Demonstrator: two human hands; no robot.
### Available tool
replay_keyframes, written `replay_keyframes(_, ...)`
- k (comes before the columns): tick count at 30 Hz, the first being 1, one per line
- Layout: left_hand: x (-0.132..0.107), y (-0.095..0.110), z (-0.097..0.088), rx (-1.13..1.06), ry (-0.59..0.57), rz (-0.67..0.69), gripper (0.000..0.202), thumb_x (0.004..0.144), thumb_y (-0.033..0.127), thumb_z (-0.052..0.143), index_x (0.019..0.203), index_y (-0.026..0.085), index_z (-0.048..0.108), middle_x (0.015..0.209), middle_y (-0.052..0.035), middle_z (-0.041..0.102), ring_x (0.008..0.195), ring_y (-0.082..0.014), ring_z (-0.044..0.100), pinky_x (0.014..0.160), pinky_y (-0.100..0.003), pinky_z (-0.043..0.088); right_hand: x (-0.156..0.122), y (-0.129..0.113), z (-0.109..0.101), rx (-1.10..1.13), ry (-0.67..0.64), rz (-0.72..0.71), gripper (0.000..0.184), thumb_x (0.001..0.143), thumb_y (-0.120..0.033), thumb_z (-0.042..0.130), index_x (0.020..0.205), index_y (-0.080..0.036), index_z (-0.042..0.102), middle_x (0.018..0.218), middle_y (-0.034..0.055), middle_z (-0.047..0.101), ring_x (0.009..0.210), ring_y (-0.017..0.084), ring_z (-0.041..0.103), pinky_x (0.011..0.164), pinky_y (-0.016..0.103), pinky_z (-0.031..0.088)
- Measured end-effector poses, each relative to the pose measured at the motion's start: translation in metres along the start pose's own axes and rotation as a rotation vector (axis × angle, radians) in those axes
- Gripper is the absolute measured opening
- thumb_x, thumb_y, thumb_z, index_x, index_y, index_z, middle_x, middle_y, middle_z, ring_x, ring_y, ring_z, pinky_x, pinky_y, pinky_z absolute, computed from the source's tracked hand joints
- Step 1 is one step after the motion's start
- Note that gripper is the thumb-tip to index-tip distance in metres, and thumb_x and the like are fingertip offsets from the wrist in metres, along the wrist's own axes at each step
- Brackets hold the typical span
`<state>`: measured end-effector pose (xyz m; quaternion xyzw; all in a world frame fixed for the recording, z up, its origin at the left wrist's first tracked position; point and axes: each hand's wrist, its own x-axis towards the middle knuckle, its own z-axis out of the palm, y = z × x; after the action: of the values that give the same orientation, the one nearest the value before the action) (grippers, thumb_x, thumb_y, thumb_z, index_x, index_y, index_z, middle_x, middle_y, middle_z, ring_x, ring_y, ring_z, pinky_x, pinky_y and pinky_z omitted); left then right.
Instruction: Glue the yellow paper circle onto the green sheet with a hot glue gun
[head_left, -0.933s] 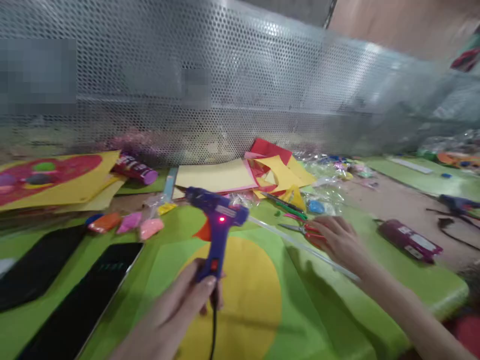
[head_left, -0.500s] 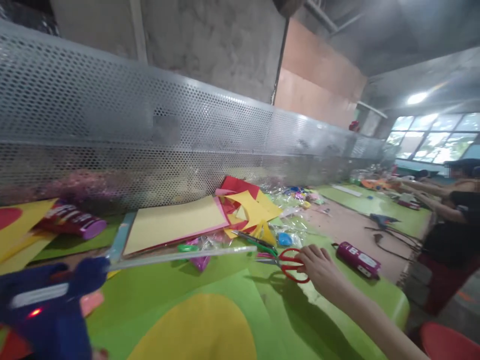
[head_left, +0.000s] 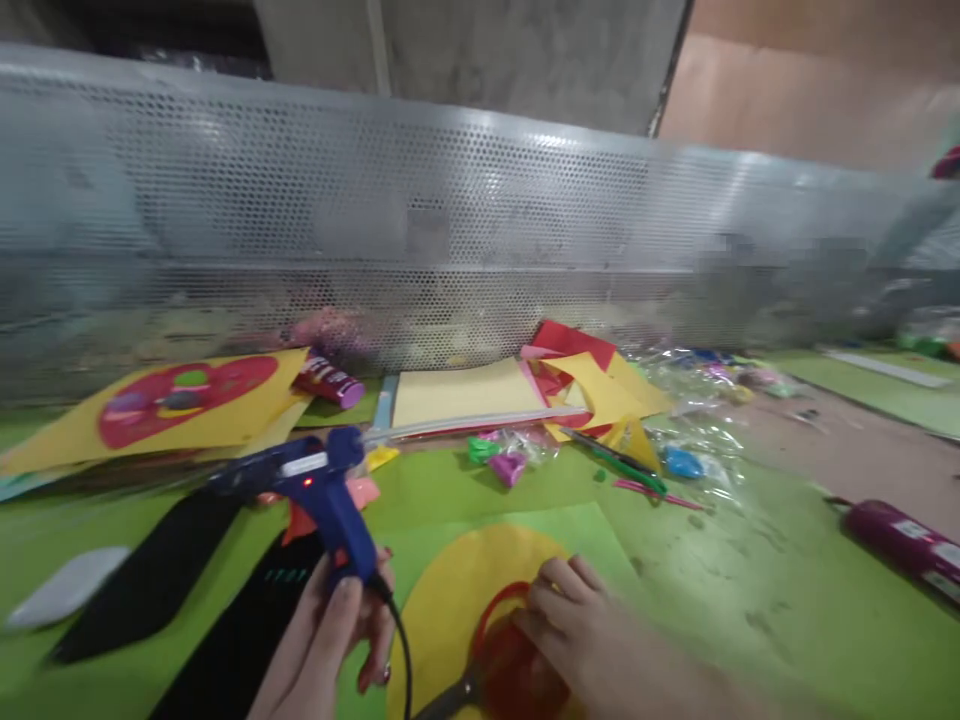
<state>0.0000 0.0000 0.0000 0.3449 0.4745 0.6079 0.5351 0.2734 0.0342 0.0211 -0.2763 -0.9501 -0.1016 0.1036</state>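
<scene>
My left hand (head_left: pixel 341 625) is closed round the grip of a blue hot glue gun (head_left: pixel 326 490). Its small red light glows, and a long clear glue stick (head_left: pixel 465 424) extends to the right from its rear. A black cord hangs from the grip. My right hand (head_left: pixel 577 630) is closed on the red-handled scissors (head_left: pixel 491 610), somewhat blurred, with the dark blades pointing down and left. The scissors are over a yellow paper circle (head_left: pixel 435 590), which lies on a light green sheet (head_left: pixel 592 530).
Yellow card with a red heart (head_left: pixel 247 375) lies at the left, near black pieces (head_left: pixel 142 580) and a white object (head_left: pixel 71 585). Behind are cream sheets (head_left: pixel 457 390), paper scraps (head_left: pixel 600 385) and a perforated metal panel (head_left: pixel 450 200). A purple cylinder (head_left: pixel 904 545) lies at the right.
The view has turned left. My right hand has brought the red-handled scissors from the table's right side over the yellow circle. The glue gun, still in my left hand, now shows fully.
</scene>
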Motion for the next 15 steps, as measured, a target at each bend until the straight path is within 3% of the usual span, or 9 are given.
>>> replay_keyframes(4,0.002,0.008,0.009,0.001,-0.079,0.021,0.041,0.087,0.06,0.063,0.103,0.023,0.058,0.058,0.0042,0.062,0.047,-0.0142,0.057,0.046,-0.024,0.048,-0.002,0.002,0.009,-0.008,0.105,0.004,0.014,0.097,-0.032,0.063,0.098,-0.018,0.063,0.082,-0.0012,0.059,0.077,0.017,0.06,0.067,0.032,0.052)
replay_keyframes(8,-0.003,0.013,0.018,0.026,-0.048,0.047,0.043,0.086,0.06,0.064,0.104,0.022,0.059,0.062,0.0039,0.062,0.048,-0.0122,0.056,0.046,-0.022,0.047,-0.005,-0.001,0.008,-0.042,0.166,0.011,0.011,0.097,-0.029,0.062,0.1,-0.018,0.063,0.083,-0.0009,0.059,0.077,0.017,0.06,0.065,0.031,0.052)
replay_keyframes(15,-0.002,0.012,0.014,0.016,-0.05,0.015,0.045,0.084,0.06,0.067,0.104,0.021,0.059,0.061,0.0034,0.062,0.048,-0.0138,0.057,0.044,-0.023,0.046,0.018,0.019,-0.001,-0.097,0.082,0.011,0.014,0.097,-0.03,0.064,0.104,-0.017,0.063,0.095,0.0025,0.063,0.086,0.018,0.063,0.073,0.035,0.055)
